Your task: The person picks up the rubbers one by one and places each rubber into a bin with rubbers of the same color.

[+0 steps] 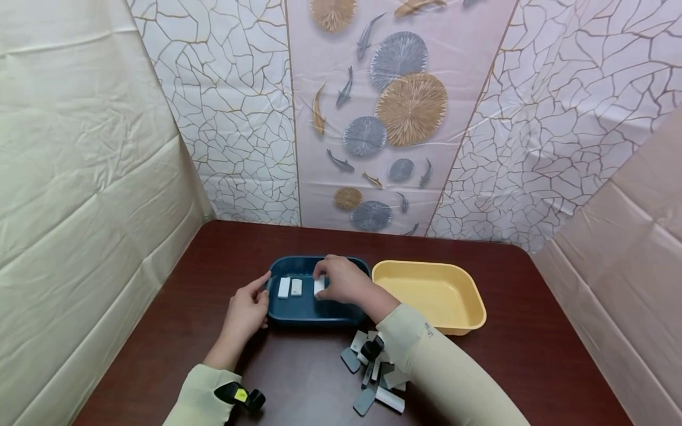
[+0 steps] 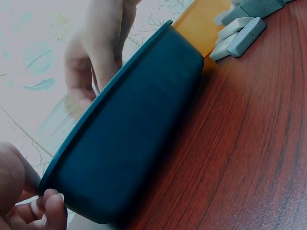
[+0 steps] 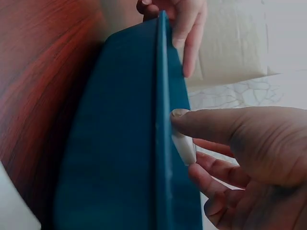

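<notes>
A dark blue tray (image 1: 306, 309) stands on the table, with two white rectangular blocks (image 1: 284, 288) lying apart at the left of its floor. At the tray's left end, my left hand (image 1: 244, 315) grips the rim, fingers on both sides of the wall. My right hand (image 1: 343, 282) reaches over the near wall and pinches a third white block (image 1: 318, 286) between thumb and fingers, inside the tray. In the right wrist view that white block (image 3: 184, 147) shows at the fingertips behind the blue rim; whether it touches the floor is hidden.
A yellow tray (image 1: 426, 296) stands close on the blue tray's right. In front of them lies a loose pile of grey and white blocks (image 1: 364, 401), partly under my right forearm. Patterned cloth (image 1: 367, 177) hangs behind the brown table (image 1: 298, 378).
</notes>
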### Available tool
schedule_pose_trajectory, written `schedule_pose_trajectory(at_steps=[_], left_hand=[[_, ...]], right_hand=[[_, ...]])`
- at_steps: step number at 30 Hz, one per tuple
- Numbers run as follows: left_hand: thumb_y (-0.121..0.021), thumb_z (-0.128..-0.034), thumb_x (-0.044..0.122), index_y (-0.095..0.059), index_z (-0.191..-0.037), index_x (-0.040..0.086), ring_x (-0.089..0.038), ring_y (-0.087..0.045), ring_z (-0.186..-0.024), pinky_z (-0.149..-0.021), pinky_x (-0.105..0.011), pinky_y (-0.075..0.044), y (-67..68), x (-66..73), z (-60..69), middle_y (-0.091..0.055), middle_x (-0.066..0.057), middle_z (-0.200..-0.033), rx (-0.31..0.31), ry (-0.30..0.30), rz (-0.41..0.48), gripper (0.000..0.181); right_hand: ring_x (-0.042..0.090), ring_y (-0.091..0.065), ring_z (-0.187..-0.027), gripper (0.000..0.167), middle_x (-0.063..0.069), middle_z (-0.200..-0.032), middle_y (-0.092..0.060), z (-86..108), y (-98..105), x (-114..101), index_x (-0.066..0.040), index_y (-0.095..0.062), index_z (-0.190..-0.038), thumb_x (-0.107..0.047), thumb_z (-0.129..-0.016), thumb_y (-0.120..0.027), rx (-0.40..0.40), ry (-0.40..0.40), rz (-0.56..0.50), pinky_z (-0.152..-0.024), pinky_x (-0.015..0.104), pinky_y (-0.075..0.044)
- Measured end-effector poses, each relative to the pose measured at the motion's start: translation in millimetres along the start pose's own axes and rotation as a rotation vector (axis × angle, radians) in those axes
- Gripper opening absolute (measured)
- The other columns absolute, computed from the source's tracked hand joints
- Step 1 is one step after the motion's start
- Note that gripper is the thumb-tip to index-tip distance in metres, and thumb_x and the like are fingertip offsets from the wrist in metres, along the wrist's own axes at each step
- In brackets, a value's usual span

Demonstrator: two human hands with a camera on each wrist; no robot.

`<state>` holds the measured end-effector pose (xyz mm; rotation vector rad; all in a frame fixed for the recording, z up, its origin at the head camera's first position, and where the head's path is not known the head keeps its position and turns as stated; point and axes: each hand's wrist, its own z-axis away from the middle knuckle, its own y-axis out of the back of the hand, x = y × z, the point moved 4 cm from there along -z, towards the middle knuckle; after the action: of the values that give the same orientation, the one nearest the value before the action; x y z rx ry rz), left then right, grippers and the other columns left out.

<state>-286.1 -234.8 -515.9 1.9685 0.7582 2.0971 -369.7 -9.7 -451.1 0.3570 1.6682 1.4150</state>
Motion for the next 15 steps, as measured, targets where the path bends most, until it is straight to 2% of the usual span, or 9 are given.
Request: schedule_pose_trajectory(at_steps=[7, 11, 15], left_hand=[[-0.057, -0.1126, 0.012, -0.057, -0.162, 0.019, -0.023, -0.061, -0.054, -0.052, -0.036, -0.060, -0.8, -0.7, 0.1, -0.056, -0.011, -0.078, -0.006, 0.014, 0.009, 0.050], [-0.057, -0.1127, 0.012, -0.057, -0.163, 0.019, -0.023, -0.060, -0.053, -0.052, -0.036, -0.060, -1.3, -0.8, 1.7, -0.056, -0.011, -0.076, -0.008, 0.021, 0.016, 0.050], [-0.057, -0.1125, 0.012, -0.057, -0.162, 0.019, -0.023, -0.060, -0.052, -0.052, -0.036, -0.059, -1.2, -0.9, 0.6, -0.055, -0.010, -0.075, -0.004, 0.025, 0.023, 0.051]], right_hand=[[0.015, -0.059, -0.094, 0.025, -0.003, -0.110, -0.064, -25.7, -20, 7, -0.020, -0.075, -0.105, -0.027, -0.091, -0.094, -0.023, -0.035, 0.024, -0.085, 0.037, -0.059], [0.016, -0.059, -0.087, 0.022, -0.003, -0.104, -0.063, -33.1, -28, 7, -0.019, -0.074, -0.101, -0.025, -0.092, -0.093, -0.034, -0.060, 0.021, -0.078, 0.035, -0.056], [0.017, -0.057, -0.079, 0.020, -0.002, -0.097, -0.062, -38.6, -36, 7, -0.017, -0.073, -0.099, -0.023, -0.094, -0.091, -0.042, -0.049, 0.023, -0.071, 0.035, -0.054]])
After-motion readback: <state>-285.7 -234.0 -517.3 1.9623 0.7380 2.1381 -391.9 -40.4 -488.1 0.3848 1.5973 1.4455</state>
